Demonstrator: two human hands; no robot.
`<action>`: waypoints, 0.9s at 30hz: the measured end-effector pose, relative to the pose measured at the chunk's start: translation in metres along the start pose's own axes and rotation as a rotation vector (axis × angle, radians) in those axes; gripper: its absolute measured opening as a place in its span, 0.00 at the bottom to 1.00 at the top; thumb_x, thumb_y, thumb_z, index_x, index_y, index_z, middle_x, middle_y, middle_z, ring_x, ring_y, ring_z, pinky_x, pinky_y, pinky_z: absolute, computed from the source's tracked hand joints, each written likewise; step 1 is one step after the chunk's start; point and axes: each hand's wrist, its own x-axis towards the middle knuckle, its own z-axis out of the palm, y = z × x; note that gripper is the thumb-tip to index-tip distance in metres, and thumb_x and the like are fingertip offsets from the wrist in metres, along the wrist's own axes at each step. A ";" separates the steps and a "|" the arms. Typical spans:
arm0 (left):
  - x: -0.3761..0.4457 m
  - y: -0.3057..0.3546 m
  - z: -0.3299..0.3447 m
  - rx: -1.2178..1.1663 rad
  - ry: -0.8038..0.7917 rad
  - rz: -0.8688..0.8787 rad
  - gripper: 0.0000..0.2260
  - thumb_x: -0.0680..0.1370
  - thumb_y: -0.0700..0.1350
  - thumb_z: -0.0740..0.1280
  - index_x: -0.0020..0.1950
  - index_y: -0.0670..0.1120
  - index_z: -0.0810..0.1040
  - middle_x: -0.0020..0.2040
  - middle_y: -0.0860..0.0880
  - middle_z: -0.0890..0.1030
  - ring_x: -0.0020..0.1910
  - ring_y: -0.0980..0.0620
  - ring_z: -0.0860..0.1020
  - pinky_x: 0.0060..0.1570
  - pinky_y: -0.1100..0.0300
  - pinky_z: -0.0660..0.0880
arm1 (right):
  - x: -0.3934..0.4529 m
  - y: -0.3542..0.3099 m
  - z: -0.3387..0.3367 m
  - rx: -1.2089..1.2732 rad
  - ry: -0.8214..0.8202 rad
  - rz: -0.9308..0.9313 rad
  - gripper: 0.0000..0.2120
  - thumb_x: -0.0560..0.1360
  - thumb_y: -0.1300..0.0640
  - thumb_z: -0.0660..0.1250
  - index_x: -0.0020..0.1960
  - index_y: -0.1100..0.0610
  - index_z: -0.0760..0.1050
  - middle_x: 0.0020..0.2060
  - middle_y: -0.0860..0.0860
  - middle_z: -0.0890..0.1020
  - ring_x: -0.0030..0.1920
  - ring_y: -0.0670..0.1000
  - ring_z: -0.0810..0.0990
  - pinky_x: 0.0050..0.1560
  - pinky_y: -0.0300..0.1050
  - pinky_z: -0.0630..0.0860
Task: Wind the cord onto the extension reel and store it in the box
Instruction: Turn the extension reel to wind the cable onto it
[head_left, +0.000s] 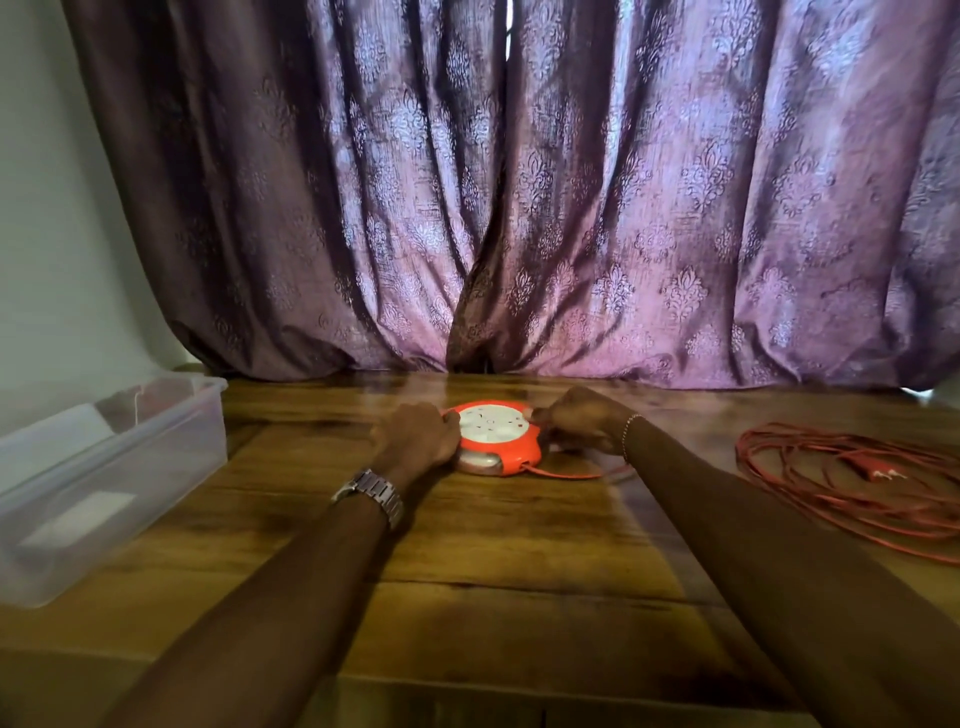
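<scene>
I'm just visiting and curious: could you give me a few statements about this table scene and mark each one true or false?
1. Both hands are on the reel. True: the left hand and right hand hold its sides.
2. The cord is fully wound. False: it lies in loose loops on the table, on the right.
3. The reel sits inside the box. False: it rests on the table; the box is at the left.
4. A curtain hangs behind the table. True.

Both hands (498, 428) on orange reel (496, 436)
</scene>
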 end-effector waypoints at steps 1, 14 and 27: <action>0.003 0.000 0.001 -0.044 -0.004 -0.019 0.24 0.82 0.58 0.54 0.56 0.42 0.81 0.59 0.41 0.83 0.56 0.41 0.80 0.51 0.52 0.72 | 0.000 0.002 0.000 0.048 -0.002 0.008 0.14 0.74 0.55 0.73 0.32 0.61 0.80 0.33 0.57 0.83 0.33 0.49 0.79 0.36 0.41 0.78; 0.059 0.041 -0.011 -0.877 0.330 0.106 0.15 0.81 0.59 0.56 0.56 0.50 0.71 0.43 0.47 0.80 0.48 0.39 0.80 0.47 0.49 0.75 | 0.013 -0.026 -0.053 0.426 -0.081 -0.159 0.08 0.70 0.60 0.74 0.38 0.56 0.75 0.35 0.52 0.84 0.36 0.49 0.84 0.39 0.45 0.82; 0.089 0.079 -0.048 -1.057 0.466 0.232 0.26 0.79 0.66 0.54 0.46 0.43 0.73 0.40 0.43 0.81 0.44 0.40 0.79 0.42 0.46 0.75 | -0.007 -0.075 -0.105 0.227 -0.015 -0.412 0.23 0.66 0.58 0.78 0.57 0.63 0.76 0.47 0.65 0.82 0.45 0.58 0.83 0.56 0.60 0.79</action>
